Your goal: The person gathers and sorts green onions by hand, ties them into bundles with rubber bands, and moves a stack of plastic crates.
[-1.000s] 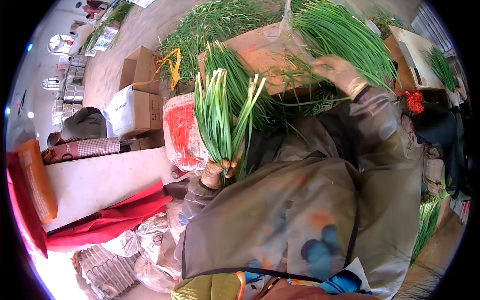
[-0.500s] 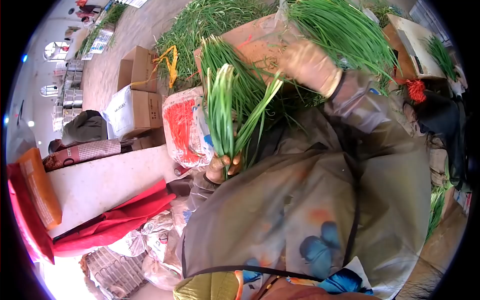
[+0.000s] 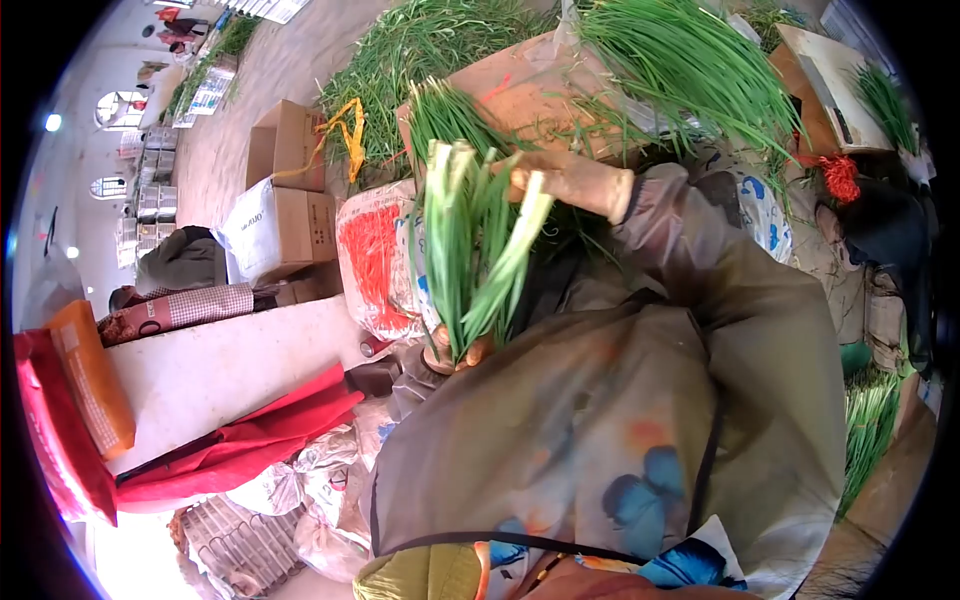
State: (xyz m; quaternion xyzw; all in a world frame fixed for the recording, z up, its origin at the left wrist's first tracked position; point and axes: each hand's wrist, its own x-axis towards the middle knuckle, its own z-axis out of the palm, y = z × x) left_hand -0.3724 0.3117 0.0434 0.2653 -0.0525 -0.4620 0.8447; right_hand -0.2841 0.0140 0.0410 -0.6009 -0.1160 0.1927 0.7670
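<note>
Low in front of my body, my left hand (image 3: 438, 358) is closed around the lower part of a bunch of green chives (image 3: 455, 250). The pale stalk ends point upward, and a few stalks fan out to the right. My right hand (image 3: 572, 185), in a tan glove, reaches in from the right to the upper part of this bunch. Its fingertips are blurred and partly behind the stalks, so their grip is unclear. Behind the bunch, more chives (image 3: 450, 112) lie on the edge of a brown board (image 3: 540, 75).
A large heap of chives (image 3: 690, 70) lies at the back right, with loose greens (image 3: 430, 45) on the floor behind. To the left are a bag with red ties (image 3: 372, 255), cardboard boxes (image 3: 300, 225) and a white board (image 3: 230, 360). A red tie bundle (image 3: 840, 178) hangs at right.
My right hand has moved left and down from over the board to the upper part of the chives. My left hand keeps its hold, and the bunch looks more spread.
</note>
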